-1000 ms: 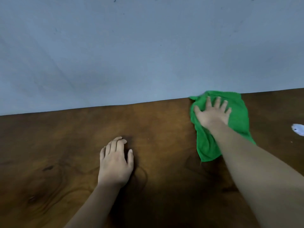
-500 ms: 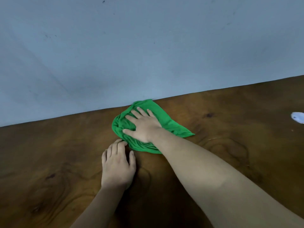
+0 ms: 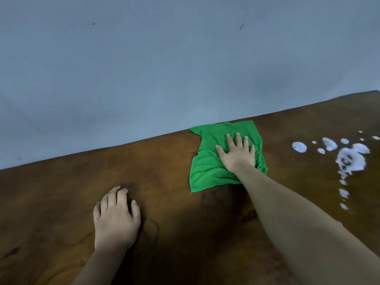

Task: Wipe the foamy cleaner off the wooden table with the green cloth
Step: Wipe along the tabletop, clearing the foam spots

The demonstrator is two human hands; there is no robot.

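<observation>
Green cloth [image 3: 207, 169] lay spread on the wooden table [image 3: 61, 202] close to its far edge, where the tabletop met the pale wall [image 3: 164, 68]. The right hand [image 3: 237, 155] pressed flat on top of it, fingers [image 3: 238, 139] straight and fanned wide, gripping nothing, only pinning the fabric to the wood with the palm. Most of the cloth showed to the left of and below that hand, with a narrow strip past the little finger.

White foam [image 3: 351, 159] sat to the right of the cloth, apart from it, with bare wood between. Its blobs ran in a loose band that began as scattered dots near the far edge and trailed toward the near side, so its long axis lay roughly front to back, across the direction of a sideways sweep. The right hand was clearly the nearer one; a stroke to the right would likely meet the upper blobs first, and the lower drips would probably need a second, nearer pass.

Well apart on the other side, the left hand [image 3: 116, 219] rested palm down on bare wood, fingers loosely together and slightly curled, holding nothing, apparently as a brace.
</observation>
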